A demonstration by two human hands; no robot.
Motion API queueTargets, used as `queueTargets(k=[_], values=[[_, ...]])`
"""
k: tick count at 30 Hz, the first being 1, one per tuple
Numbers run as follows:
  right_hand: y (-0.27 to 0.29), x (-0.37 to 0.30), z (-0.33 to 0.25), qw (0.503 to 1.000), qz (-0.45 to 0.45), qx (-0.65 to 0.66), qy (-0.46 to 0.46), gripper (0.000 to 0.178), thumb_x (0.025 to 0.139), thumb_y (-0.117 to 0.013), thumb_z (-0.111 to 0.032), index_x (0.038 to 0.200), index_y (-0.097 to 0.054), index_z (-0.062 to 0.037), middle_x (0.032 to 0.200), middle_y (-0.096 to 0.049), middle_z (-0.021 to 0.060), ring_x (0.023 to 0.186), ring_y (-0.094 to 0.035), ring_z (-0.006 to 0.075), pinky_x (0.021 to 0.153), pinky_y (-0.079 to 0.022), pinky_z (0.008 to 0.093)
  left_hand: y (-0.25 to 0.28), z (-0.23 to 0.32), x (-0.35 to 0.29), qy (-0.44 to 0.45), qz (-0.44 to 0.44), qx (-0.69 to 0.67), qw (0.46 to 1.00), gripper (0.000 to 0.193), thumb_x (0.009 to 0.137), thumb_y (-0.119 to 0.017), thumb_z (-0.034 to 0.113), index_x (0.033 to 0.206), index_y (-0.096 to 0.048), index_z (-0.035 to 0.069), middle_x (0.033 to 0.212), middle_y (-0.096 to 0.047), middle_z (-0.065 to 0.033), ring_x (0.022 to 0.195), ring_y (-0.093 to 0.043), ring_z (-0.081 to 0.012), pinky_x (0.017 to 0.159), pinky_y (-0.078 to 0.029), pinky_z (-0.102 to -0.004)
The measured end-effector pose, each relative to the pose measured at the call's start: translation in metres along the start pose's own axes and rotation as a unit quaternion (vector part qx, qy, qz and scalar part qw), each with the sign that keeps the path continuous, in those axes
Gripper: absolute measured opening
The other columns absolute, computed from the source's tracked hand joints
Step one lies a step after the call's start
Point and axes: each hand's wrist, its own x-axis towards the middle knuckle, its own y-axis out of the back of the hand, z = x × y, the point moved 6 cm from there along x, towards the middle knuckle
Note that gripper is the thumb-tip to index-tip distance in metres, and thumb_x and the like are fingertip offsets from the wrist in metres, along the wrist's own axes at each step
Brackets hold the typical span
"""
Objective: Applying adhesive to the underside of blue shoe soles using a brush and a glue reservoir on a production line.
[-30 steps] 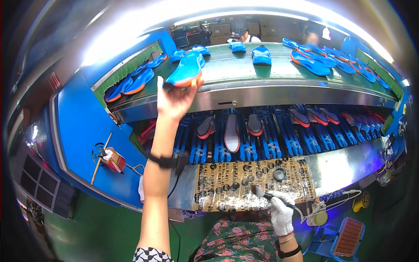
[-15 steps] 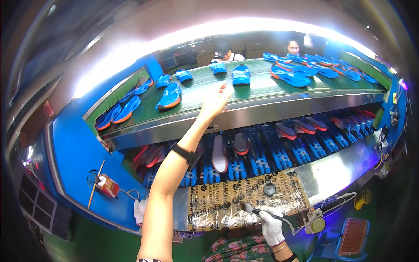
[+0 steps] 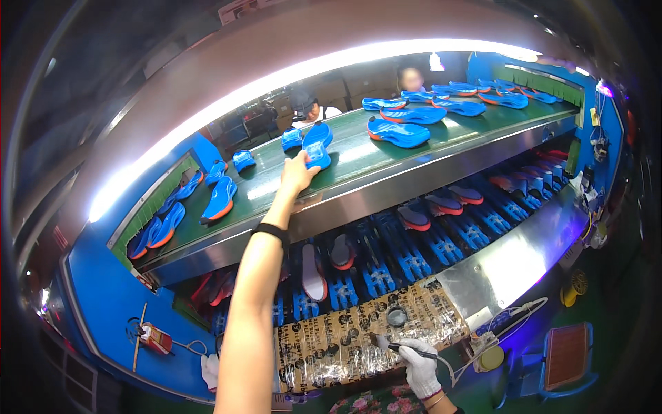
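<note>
Stretched out over the upper green belt, my bare left hand (image 3: 296, 174) grips the near end of a blue shoe sole (image 3: 318, 143), thumb and fingers at its edge. Just left of it stands another, smaller-looking blue sole (image 3: 292, 140). My right hand (image 3: 419, 369), in a white knit glove, is closed around a black-handled brush (image 3: 396, 346). The brush's dark bristles point left, above a work surface covered in brown printed paper under clear film (image 3: 338, 348). A small round dark pot (image 3: 397, 317) stands on that surface, just beyond the bristles.
More blue soles with orange edges (image 3: 398, 132) lie along the belt (image 3: 269, 181). Below its metal edge, a lower rack holds blue clamps (image 3: 379, 277) and grey-and-red soles (image 3: 314, 272). Two people are behind the belt. A red can (image 3: 156, 340) sits left; a chair (image 3: 567, 357) stands right.
My left hand has reached farther over the belt and taken hold of a blue sole. The view has turned, shifting everything leftward. My right hand keeps the brush over the papered surface.
</note>
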Motion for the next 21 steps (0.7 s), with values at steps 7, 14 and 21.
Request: queueTargets(k=[7, 14, 21], values=[[0.003, -0.012, -0.003, 1.0, -0.014, 0.028, 0.0, 0.018, 0.088, -0.069, 0.005, 0.106, -0.073, 0.005, 0.096, -0.076, 0.0124, 0.074, -0.069, 0.0142, 0.069, -0.056, 0.0245, 0.081, -0.043, -0.124, 0.071, 0.049, -0.486, 0.87, 0.032, 0.086, -0.082, 0.021, 0.101, -0.058, 0.007, 0.114, -0.059, -0.0118, 0.108, -0.058, -0.0272, 0.091, -0.05, -0.0433], [-0.007, -0.01, 0.001, 1.0, -0.023, 0.018, 0.009, 0.017, 0.089, -0.068, 0.003, 0.106, -0.073, 0.0023, 0.096, -0.075, 0.0106, 0.07, -0.068, 0.0132, 0.068, -0.056, 0.0235, 0.115, -0.042, -0.301, -0.005, 0.341, -0.291, 0.894, 0.015, 0.085, -0.075, 0.01, 0.087, -0.06, 0.006, 0.131, -0.052, -0.0155, 0.126, -0.05, -0.0293, 0.109, -0.036, -0.0404], [-0.031, -0.016, -0.023, 0.999, -0.025, 0.002, 0.034, 0.018, 0.089, -0.067, 0.004, 0.106, -0.072, 0.0021, 0.099, -0.075, 0.0114, 0.075, -0.068, 0.0125, 0.07, -0.055, 0.0238, 0.018, -0.059, -0.316, 0.114, 0.176, -0.573, 0.792, 0.08, 0.076, -0.079, -0.001, 0.147, -0.042, 0.004, 0.14, -0.051, -0.0151, 0.115, -0.062, -0.023, 0.098, -0.052, -0.0364]])
